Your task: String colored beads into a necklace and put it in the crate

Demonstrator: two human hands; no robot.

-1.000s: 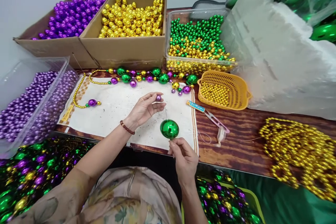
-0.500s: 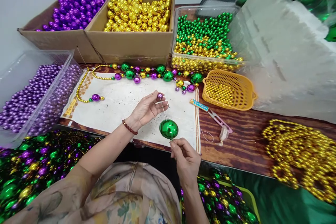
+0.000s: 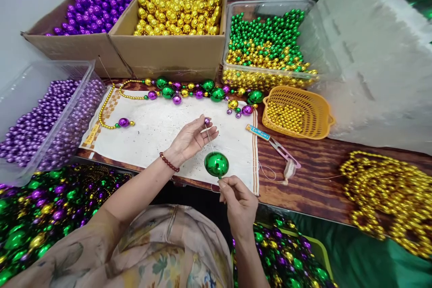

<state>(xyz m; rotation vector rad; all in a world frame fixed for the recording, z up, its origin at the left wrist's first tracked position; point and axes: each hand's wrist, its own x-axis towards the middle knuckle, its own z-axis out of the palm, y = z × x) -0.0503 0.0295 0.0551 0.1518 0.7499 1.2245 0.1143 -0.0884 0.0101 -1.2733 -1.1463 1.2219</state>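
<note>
A small purple bead (image 3: pixel 207 121) is pinched between the thumb and forefinger of my left hand (image 3: pixel 192 139), the other fingers loosely curled. From it a thin pale string (image 3: pixel 210 140) runs down to a large shiny green bead (image 3: pixel 216 164). Just below that bead, my right hand (image 3: pixel 239 200) closes its fingertips at a tiny green bead on the string. A partly strung garland (image 3: pixel 218 95) of green, purple and gold beads lies along the far edge of the white cloth (image 3: pixel 158 137). Its gold bead end (image 3: pixel 107 123) curves down the left side.
Behind stand boxes of purple beads (image 3: pixel 101 4) and gold beads (image 3: pixel 178 11), and a clear bin of green and gold beads (image 3: pixel 266 33). To the right are an orange basket (image 3: pixel 320 112), a utility knife (image 3: pixel 258 132), scissors (image 3: pixel 285 153) and gold bead strands (image 3: pixel 388 198). Purple beads fill a bin (image 3: pixel 91 72) at left.
Both hands keep their grips on the strung beads, almost unmoved. The whole view has shifted slightly, with the boxes now a little higher in the picture.
</note>
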